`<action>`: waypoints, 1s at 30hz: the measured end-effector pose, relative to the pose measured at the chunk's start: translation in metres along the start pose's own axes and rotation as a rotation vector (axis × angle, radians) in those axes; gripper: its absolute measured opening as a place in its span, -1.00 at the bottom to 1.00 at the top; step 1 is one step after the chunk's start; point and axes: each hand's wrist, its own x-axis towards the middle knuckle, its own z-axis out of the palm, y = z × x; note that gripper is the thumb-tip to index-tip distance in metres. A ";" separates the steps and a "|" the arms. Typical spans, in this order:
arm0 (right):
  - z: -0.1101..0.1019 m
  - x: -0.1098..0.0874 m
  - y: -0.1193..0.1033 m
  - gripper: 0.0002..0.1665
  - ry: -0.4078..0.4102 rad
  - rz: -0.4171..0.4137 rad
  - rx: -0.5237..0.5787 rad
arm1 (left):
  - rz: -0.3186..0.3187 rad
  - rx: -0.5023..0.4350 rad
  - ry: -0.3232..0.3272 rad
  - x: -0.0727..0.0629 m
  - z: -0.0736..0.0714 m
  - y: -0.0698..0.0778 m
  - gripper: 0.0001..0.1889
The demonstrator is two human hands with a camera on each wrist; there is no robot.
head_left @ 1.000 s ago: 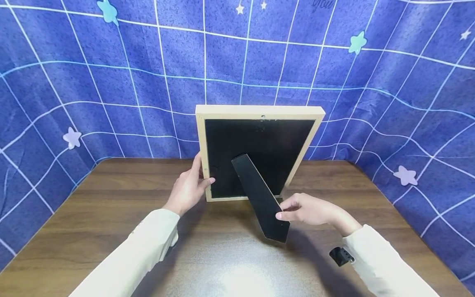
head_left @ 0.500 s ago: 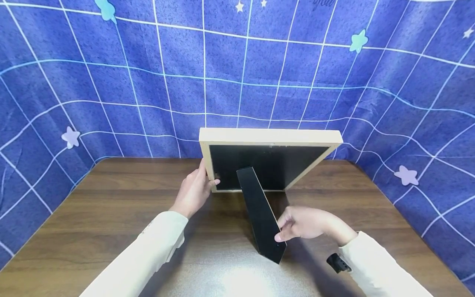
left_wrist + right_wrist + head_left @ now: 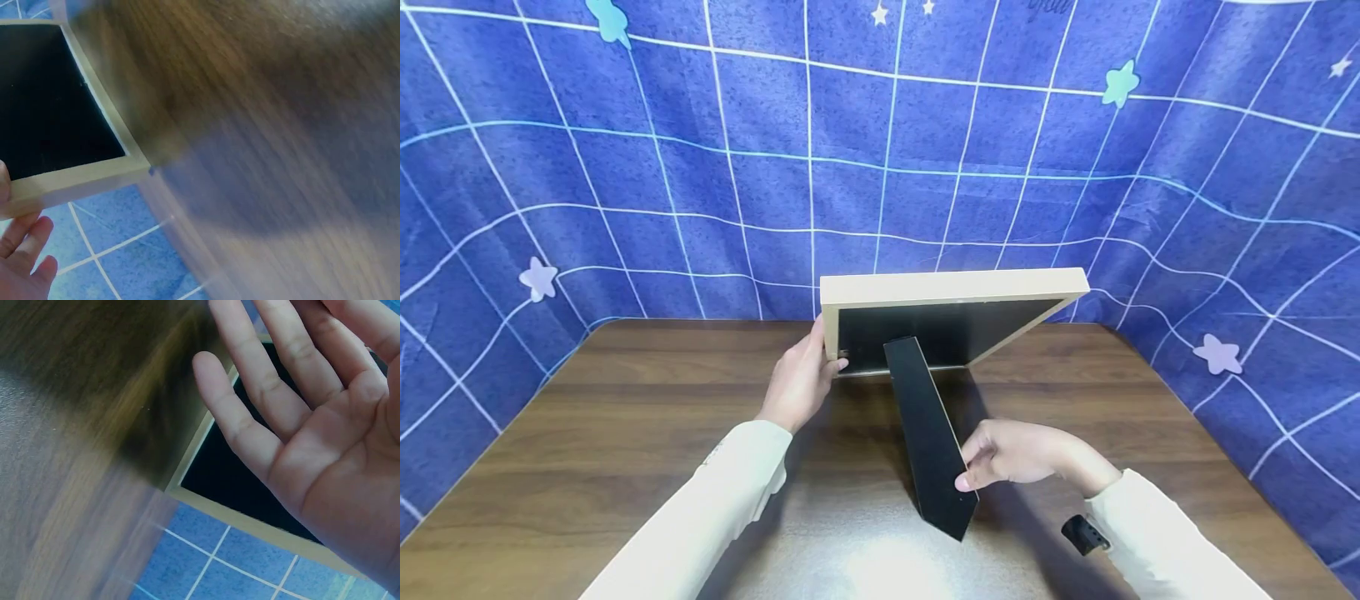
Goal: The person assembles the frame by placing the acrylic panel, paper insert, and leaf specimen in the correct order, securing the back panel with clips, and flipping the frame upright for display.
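Note:
A picture frame (image 3: 955, 288) with pale wood edges and a black back panel (image 3: 992, 325) leans back toward the viewer, its top edge nearest. My left hand (image 3: 799, 385) grips its left side, thumb over the back and fingers around the outer edge. From the panel a long black easel stand (image 3: 921, 437) slants out toward the front. Near its free end my right hand (image 3: 1018, 452) pinches its right edge between thumb and fingers. The right wrist view shows that hand's palm (image 3: 350, 450) and long fingers, partly covering the frame (image 3: 262, 532); the stand is out of that view.
The frame is at the back of a brown wood-grain table (image 3: 647, 400). Behind and beside it hangs a blue cloth (image 3: 737, 192) with white grid lines and stars. A small black device (image 3: 1084, 534) sits at the right sleeve.
The frame's top has tipped down toward the viewer, hiding most of the back panel. The stand's free end has come lower and nearer, with the right hand. The left hand has moved slightly right.

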 end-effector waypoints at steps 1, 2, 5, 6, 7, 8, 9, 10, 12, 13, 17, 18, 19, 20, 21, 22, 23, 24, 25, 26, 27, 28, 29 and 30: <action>0.000 0.000 0.000 -0.84 0.002 -0.004 0.006 | -0.007 -0.004 0.005 0.000 0.000 0.000 -0.29; 0.001 0.001 0.000 -0.84 0.005 -0.006 0.009 | -0.013 -0.009 0.006 0.000 0.000 0.000 -0.29; 0.001 0.001 -0.001 -0.82 0.002 -0.002 0.005 | -0.046 -0.034 -0.015 0.000 -0.001 0.002 -0.26; 0.002 0.001 -0.002 -0.81 -0.002 0.001 -0.001 | -0.059 -0.041 -0.026 0.000 -0.002 0.003 -0.24; 0.002 0.001 -0.002 -0.79 -0.005 0.005 -0.008 | -0.072 -0.047 -0.039 0.000 -0.002 0.003 -0.23; 0.002 0.001 -0.003 -0.77 -0.008 0.006 -0.015 | -0.085 -0.056 -0.052 0.000 -0.003 0.004 -0.22; 0.002 0.001 -0.003 -0.77 -0.012 0.007 -0.020 | -0.102 -0.065 -0.063 0.000 -0.004 0.005 -0.21; 0.002 0.001 -0.004 -0.76 -0.015 0.008 -0.027 | -0.115 -0.073 -0.073 0.000 -0.005 0.005 -0.20; 0.002 0.000 -0.004 -0.80 -0.017 0.009 -0.028 | -0.134 -0.087 -0.094 0.000 -0.007 0.006 -0.19; 0.002 0.000 -0.004 -0.83 -0.017 0.009 -0.026 | -0.143 -0.094 -0.107 0.000 -0.008 0.006 -0.18; 0.001 -0.001 -0.003 -0.77 -0.026 0.008 0.007 | -0.181 -0.095 -0.187 -0.001 -0.013 0.006 -0.13; 0.000 -0.001 -0.002 -0.72 -0.023 0.014 0.011 | -0.195 -0.087 -0.220 -0.001 -0.015 0.005 -0.12; -0.001 -0.002 -0.002 -0.64 -0.016 0.025 0.012 | -0.214 -0.078 -0.256 -0.002 -0.017 0.004 -0.11; -0.003 -0.003 -0.001 -0.56 -0.009 0.039 0.008 | -0.234 -0.069 -0.294 -0.003 -0.019 0.002 -0.11; -0.005 -0.004 0.000 -0.50 0.000 0.051 0.004 | -0.250 -0.054 -0.335 -0.004 -0.021 0.000 -0.11; -0.007 -0.005 0.002 -0.44 0.013 0.060 -0.001 | -0.270 -0.036 -0.378 -0.006 -0.024 -0.002 -0.12; -0.009 -0.006 0.003 -0.39 0.028 0.068 -0.003 | -0.291 -0.017 -0.422 -0.008 -0.027 -0.003 -0.14; -0.011 -0.008 0.005 -0.34 0.049 0.072 -0.008 | -0.300 0.004 -0.455 -0.010 -0.030 -0.005 -0.17; -0.013 -0.010 0.006 -0.32 0.075 0.071 -0.022 | -0.312 0.021 -0.488 -0.012 -0.033 -0.006 -0.20; -0.015 -0.011 0.008 -0.34 0.108 0.062 -0.040 | -0.315 0.040 -0.517 -0.014 -0.036 -0.006 -0.23; -0.016 -0.012 0.009 -0.37 0.148 0.047 -0.061 | -0.316 0.060 -0.542 -0.015 -0.039 -0.007 -0.26; -0.018 -0.013 0.010 -0.40 0.196 0.030 -0.085 | -0.318 0.076 -0.565 -0.016 -0.041 -0.008 -0.29; -0.019 -0.014 0.010 -0.43 0.251 0.019 -0.115 | -0.315 0.088 -0.583 -0.017 -0.043 -0.009 -0.31; -0.020 -0.014 0.010 -0.46 0.310 0.011 -0.149 | -0.311 0.097 -0.600 -0.018 -0.045 -0.010 -0.33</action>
